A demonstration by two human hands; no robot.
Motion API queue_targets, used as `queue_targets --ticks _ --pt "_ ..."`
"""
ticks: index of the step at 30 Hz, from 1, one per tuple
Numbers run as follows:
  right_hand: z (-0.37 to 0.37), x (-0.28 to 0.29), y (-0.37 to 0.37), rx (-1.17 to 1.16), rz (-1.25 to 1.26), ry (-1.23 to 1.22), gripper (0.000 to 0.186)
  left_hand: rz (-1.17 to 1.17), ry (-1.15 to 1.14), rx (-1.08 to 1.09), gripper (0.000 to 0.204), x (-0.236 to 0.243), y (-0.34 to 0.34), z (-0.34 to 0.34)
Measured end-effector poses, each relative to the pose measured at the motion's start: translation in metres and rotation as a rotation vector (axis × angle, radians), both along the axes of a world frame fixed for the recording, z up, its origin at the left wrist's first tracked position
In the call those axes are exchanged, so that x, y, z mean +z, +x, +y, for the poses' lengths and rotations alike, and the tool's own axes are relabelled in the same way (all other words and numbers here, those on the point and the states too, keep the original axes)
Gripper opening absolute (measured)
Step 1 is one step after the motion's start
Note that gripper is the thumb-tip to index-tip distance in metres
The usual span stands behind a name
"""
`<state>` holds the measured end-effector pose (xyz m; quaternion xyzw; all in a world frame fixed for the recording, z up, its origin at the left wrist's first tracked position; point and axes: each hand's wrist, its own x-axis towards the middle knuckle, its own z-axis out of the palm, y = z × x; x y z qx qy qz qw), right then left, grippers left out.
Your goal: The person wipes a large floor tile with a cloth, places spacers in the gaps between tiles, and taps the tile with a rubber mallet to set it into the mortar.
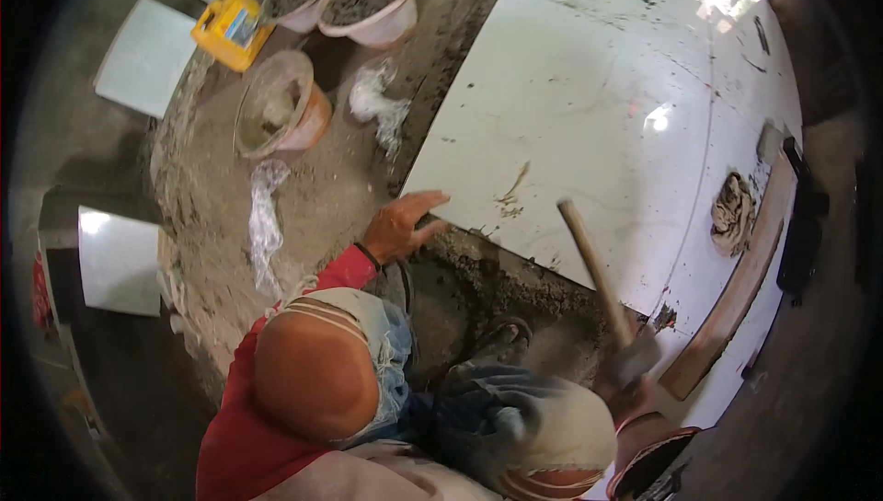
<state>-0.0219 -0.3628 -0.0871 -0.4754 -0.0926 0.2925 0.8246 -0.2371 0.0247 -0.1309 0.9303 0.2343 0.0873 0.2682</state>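
Note:
A large white glossy tile (pixel 515 105) lies on the floor ahead of me. My left hand (pixel 395 228) rests at its near left corner, fingers stretched out over the edge and thumb apart. At lower right my right hand (pixel 625 397), partly hidden and blurred, is closed round the head end of a hammer (pixel 598 271). The hammer's wooden handle points away from me, over the tile's near edge. Dark wet mortar (pixel 497 271) shows along that edge, between the tile and my bent knees.
Buckets, one with grey mix (pixel 372 4), stand at the far left by a yellow jerrycan (pixel 232 30). Crumpled clear plastic (pixel 267 225) lies on the rough floor. To the right are a rag (pixel 732 216) and a long wooden board (pixel 736 289). An orange-rimmed bucket (pixel 651 464) sits at lower right.

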Motion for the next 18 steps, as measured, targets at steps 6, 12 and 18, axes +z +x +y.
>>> queue_targets --ticks 6,12,18 --pt "0.19 0.039 0.139 0.241 -0.188 0.345 0.068 -0.029 -0.168 0.232 0.034 -0.002 -0.007 0.039" --pt "0.318 0.073 0.06 0.741 -0.908 -0.204 0.041 0.11 0.041 0.092 0.04 0.023 -0.058 0.111" --pt "0.303 -0.042 -0.067 1.321 -1.707 -0.516 0.02 0.383 0.19 -0.102 0.041 0.045 -0.045 0.129"
